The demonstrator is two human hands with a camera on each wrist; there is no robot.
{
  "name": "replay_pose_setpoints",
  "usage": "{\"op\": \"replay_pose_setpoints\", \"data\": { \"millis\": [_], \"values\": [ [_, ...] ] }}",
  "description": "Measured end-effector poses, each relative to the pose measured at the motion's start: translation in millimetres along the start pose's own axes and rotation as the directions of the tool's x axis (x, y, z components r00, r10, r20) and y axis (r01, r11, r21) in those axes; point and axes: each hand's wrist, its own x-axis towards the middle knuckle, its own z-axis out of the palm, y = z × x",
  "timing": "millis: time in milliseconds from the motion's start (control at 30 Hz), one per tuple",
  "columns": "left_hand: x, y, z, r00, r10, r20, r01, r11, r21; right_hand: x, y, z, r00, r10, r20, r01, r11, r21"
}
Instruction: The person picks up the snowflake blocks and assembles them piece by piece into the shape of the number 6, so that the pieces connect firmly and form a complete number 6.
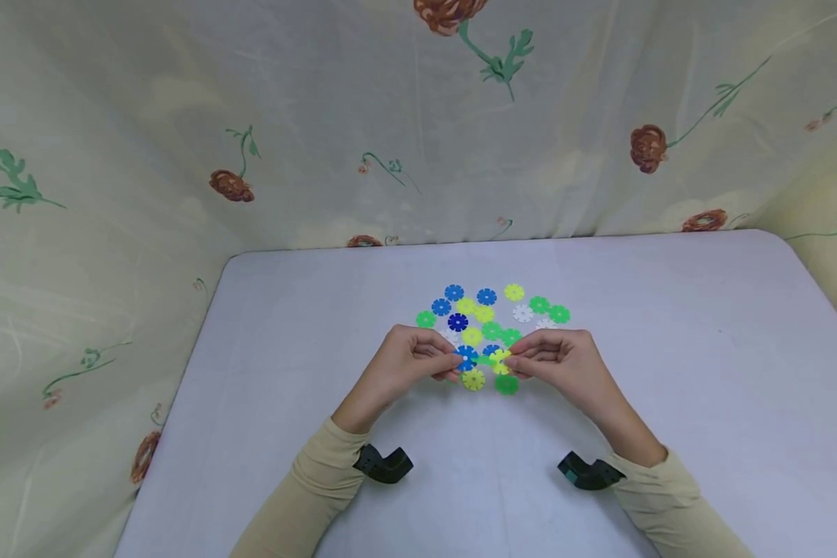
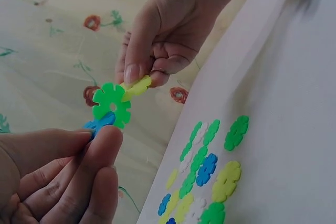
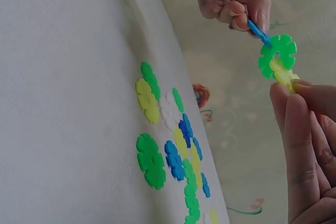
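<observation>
Leftward, we see the left hand (image 1: 421,355) pinching a blue notched disc (image 1: 466,358); next, a flat green disc (image 2: 112,94) meets it, seemingly slot into slot; then a yellow disc (image 1: 501,361), pinched by the right hand (image 1: 561,355). All three are held above the pale, smooth table (image 1: 286,349), where loose flower-shaped plastic discs (image 1: 472,336) lie.

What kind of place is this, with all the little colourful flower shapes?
Perhaps a craft or play corner indoors, though I can't be sure. There's a pale, round-cornered table, a whitish fabric curtain with brown flowers behind it, and green, blue, yellow and white notched plastic-looking discs.
</observation>
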Motion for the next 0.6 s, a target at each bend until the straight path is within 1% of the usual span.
{"op": "replay_pose_setpoints", "data": {
  "millis": [233,467,600],
  "values": [
    [0.1,0.4,0.6,1.0,0.01,-0.012,-0.01,1.0,0.022,-0.8,-0.1,0.4,1.0,0.019,-0.008,-0.019,1.0,0.012],
    [0.0,0.7,-1.3,0.998,0.05,-0.024,-0.049,0.998,0.026,0.3,2.0,2.5,1.0,0.022,-0.005,-0.022,0.998,0.056],
    [0.6,-0.3,-2.1,0.998,0.061,-0.033,-0.06,0.998,0.025,0.9,3.9,2.1,1.0,0.028,0.012,-0.028,0.998,0.058]
  ]
}}
